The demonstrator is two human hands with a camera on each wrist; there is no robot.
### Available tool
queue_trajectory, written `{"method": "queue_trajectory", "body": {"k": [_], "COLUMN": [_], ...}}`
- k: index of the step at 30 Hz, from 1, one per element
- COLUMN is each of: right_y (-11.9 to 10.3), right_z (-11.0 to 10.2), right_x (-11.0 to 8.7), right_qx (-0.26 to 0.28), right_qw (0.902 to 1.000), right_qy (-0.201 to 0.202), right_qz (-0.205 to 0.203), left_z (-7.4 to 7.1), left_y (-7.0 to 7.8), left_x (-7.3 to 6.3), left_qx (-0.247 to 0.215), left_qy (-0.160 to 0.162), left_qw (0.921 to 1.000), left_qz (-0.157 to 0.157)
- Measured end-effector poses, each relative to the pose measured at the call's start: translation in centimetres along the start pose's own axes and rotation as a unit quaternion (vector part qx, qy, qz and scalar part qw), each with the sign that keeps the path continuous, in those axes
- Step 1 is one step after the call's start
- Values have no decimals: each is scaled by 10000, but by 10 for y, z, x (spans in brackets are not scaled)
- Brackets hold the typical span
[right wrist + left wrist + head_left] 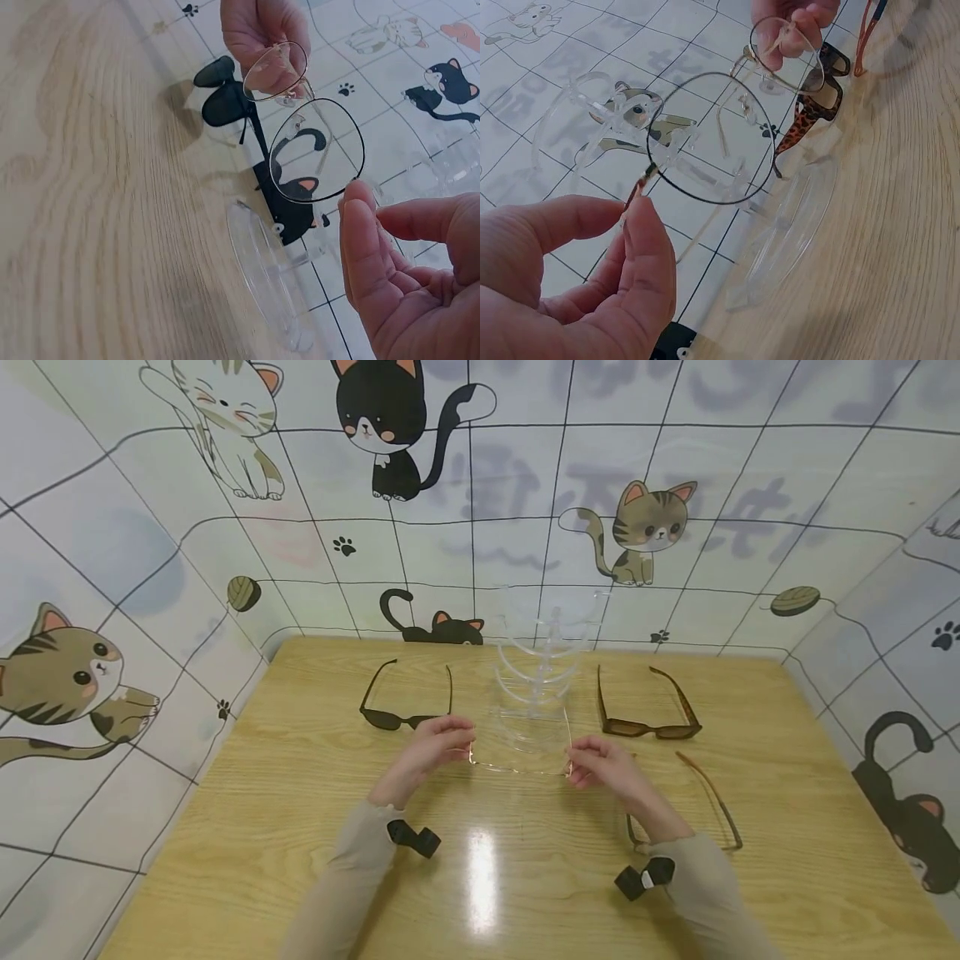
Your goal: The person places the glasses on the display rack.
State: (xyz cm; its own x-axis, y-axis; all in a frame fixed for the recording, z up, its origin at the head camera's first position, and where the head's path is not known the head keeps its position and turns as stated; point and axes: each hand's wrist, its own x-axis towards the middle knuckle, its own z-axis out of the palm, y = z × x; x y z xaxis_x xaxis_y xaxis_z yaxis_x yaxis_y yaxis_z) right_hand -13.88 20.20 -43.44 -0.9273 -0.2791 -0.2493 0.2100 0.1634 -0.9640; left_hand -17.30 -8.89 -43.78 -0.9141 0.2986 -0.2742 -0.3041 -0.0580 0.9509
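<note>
Held between both hands is a pair of thin wire-rimmed eyeglasses (pixel 517 771) with round lenses. My left hand (pixel 429 750) pinches them by the left hinge end between thumb and fingertips. At the opposite hinge, my right hand (pixel 609 768) does the same, thumb against the forefinger. The open temples point away from me, toward a clear tiered display stand (pixel 540 683) just behind. In the left wrist view the left hand (pixel 611 262) grips a reddish-brown hinge area beside the dark rim. The right wrist view shows the right fingertips (pixel 358 193) at the lens edge.
Black sunglasses (pixel 384 720) lie left of the stand, temples spread. On the right are tortoiseshell sunglasses (pixel 628 727), and nearer me brown-templed glasses (pixel 712 789) partly hidden under the right forearm. Cat-printed walls (pixel 517 543) enclose the wooden table (pixel 300 827) at the back and sides.
</note>
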Motion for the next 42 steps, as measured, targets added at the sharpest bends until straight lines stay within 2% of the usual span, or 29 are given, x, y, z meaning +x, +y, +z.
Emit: {"method": "queue_trajectory", "body": {"k": [4,10,19,24,31,32,36,38,39,42], "right_y": [-1,-2,-5,-1,-17,-10,-12,-13,-22,-22], "right_z": [-6,-11,-19,-28,-26,-30,-30,-31,-27,-29], "right_x": [6,17,35,51,62,68,75,77,74,76], "right_qx": [10,7,-26,84,-89,107,149,108,-114,-278], "right_qw": [9998,9985,9969,9970,9933,9939,9936,9936,9926,9921], "right_qy": [223,540,784,709,1151,1074,1103,1113,1205,1222], "right_qz": [-1,66,-12,-296,-108,-231,-208,-169,-18,27], "left_z": [8,15,25,28,31,32,32,31,31,29], "left_y": [1,0,3,6,6,6,5,5,5,6], "left_x": [8,20,38,48,65,67,74,76,76,77], "left_qx": [-129,-404,-933,-1054,-1361,-1383,-1439,-1375,-1321,-974], "left_qy": [200,670,1323,1434,1612,1637,1755,1721,1678,1449], "left_qw": [9997,9969,9866,9836,9769,9762,9735,9751,9767,9844], "left_qz": [-29,-58,213,278,333,334,267,236,224,230]}}
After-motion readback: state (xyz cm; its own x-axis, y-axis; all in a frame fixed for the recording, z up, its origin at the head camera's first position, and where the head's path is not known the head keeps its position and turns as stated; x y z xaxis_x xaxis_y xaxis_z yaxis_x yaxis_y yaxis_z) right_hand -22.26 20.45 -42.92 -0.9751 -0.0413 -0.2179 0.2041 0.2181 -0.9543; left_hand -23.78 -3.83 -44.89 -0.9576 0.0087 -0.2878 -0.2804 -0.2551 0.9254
